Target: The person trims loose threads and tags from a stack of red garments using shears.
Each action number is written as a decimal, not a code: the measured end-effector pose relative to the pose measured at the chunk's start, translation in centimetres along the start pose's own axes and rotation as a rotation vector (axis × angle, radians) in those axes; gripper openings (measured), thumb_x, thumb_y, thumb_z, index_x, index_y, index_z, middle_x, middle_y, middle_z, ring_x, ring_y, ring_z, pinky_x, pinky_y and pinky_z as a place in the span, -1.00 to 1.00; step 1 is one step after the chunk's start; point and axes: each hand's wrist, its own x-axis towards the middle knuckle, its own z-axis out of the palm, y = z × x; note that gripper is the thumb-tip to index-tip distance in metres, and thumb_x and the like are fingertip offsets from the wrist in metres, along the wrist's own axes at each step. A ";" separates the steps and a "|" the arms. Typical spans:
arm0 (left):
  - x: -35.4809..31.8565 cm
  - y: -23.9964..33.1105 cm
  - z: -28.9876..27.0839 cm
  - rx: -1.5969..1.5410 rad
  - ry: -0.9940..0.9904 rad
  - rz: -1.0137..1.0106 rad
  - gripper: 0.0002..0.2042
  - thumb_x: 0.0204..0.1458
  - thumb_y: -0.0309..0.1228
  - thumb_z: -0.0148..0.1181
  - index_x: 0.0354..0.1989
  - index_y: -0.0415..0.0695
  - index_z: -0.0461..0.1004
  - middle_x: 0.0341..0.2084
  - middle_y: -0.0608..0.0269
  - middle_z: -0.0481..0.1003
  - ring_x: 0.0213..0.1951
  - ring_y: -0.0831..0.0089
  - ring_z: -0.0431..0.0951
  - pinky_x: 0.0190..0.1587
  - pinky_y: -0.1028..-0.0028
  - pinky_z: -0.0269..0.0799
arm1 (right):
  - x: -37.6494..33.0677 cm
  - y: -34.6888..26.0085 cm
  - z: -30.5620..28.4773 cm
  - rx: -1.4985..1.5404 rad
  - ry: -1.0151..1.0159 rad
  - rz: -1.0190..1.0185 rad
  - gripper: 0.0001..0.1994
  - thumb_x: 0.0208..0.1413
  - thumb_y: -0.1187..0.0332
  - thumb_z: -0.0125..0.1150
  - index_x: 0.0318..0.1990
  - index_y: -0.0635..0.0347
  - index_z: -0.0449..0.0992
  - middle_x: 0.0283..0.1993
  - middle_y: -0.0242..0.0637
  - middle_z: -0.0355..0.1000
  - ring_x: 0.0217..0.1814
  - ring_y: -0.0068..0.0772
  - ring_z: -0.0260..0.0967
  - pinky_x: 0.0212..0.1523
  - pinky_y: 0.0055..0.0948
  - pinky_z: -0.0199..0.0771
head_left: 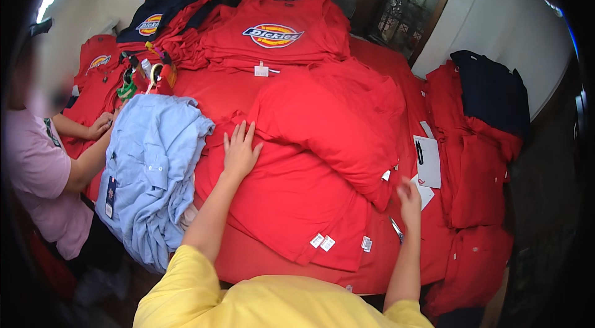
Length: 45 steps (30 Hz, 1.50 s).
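My left hand (240, 153) lies flat with fingers spread on a red shirt (291, 185) spread on the table in front of me. Several small white labels (327, 242) show along its near edge. A folded-over heap of red cloth (338, 117) covers its far right part. My right hand (409, 202) is slightly blurred at the right of this heap, fingers loosely bent and apart, with nothing visible in it. Beside it are a white card (427, 162) with a dark mark and a white paper (423, 192). Thread snips or small scissors (396, 229) lie just left of my right wrist.
A light blue shirt pile (152, 173) with a dark hang tag stands at left. Beyond it are a tape dispenser (162, 78) and a co-worker in a pink shirt (46, 179). Red shirts (279, 15) are stacked at the back; red and navy garments (474, 161) line the right.
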 end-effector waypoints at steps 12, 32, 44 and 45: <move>-19.2 -1.8 -6.9 -0.320 0.246 -0.253 -0.72 -0.08 -0.31 0.34 -0.31 -0.19 0.42 -0.26 0.07 0.36 -0.13 0.10 0.34 -0.04 0.20 0.23 | -18.9 1.8 -5.8 -0.596 0.137 0.103 -0.51 0.00 0.56 0.19 0.15 0.19 0.36 -0.04 -0.06 0.26 0.04 -0.06 0.26 0.10 -0.21 0.27; -11.7 0.3 -9.7 -2.001 -0.197 -0.870 -0.80 0.22 -0.25 0.02 -0.37 -0.08 0.41 -0.31 0.20 0.53 -0.15 0.28 0.54 0.00 0.29 0.42 | -16.8 -7.0 1.5 0.454 -0.363 0.202 -0.50 0.14 0.56 -0.07 0.27 0.34 0.15 -0.04 -0.13 0.42 -0.07 -0.35 0.46 -0.02 -0.45 0.47; -14.7 3.1 -6.5 -1.576 -0.355 -0.742 -0.41 0.14 -0.38 0.13 0.28 -0.31 0.04 -0.04 0.18 0.37 -0.04 0.44 0.41 0.06 0.43 0.37 | -20.6 -10.5 11.6 0.576 -0.694 0.433 -0.49 0.10 0.57 0.14 0.21 0.41 0.15 -0.12 -0.28 0.34 -0.11 -0.56 0.40 -0.11 -0.57 0.45; -14.8 3.9 -7.3 -1.603 -0.385 -0.843 -0.40 0.10 -0.44 0.18 0.25 -0.37 0.05 -0.18 0.23 0.37 -0.14 0.51 0.43 -0.02 0.50 0.42 | -20.4 -10.7 11.8 0.594 -0.683 0.438 -0.49 0.11 0.56 0.14 0.22 0.41 0.16 -0.13 -0.30 0.34 -0.11 -0.57 0.40 -0.12 -0.57 0.45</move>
